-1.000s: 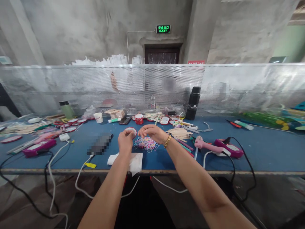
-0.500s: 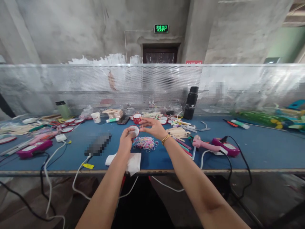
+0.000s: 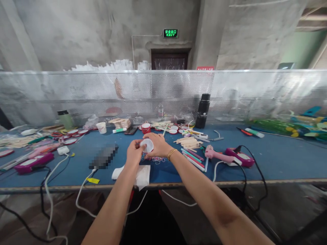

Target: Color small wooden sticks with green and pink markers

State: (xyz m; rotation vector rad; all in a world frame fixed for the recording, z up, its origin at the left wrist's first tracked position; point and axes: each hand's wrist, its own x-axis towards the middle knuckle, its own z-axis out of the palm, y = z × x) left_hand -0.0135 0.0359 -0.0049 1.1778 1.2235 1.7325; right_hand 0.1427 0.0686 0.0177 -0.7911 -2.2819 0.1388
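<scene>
My left hand (image 3: 134, 153) and my right hand (image 3: 158, 145) meet above the blue table (image 3: 281, 160), both closed around a small white round cup (image 3: 147, 145) held between them. The right wrist wears a gold bracelet (image 3: 170, 153). Just under the hands lies a pile of small coloured rubber bands (image 3: 157, 159), partly hidden by the right hand. A crumpled white tissue (image 3: 140, 173) lies at the table's front edge, below my left wrist.
A pink glue gun (image 3: 217, 154) and a magenta device (image 3: 240, 157) with black cables lie right of the hands. Wooden sticks (image 3: 189, 140), coloured pens, red-rimmed lids and a red cup (image 3: 146, 128) sit behind. A black bottle (image 3: 202, 110) stands by the perforated metal screen (image 3: 76, 92).
My right hand was open and raised beside the cup half a second ago; it has come down and closed on the cup together with the left hand.
</scene>
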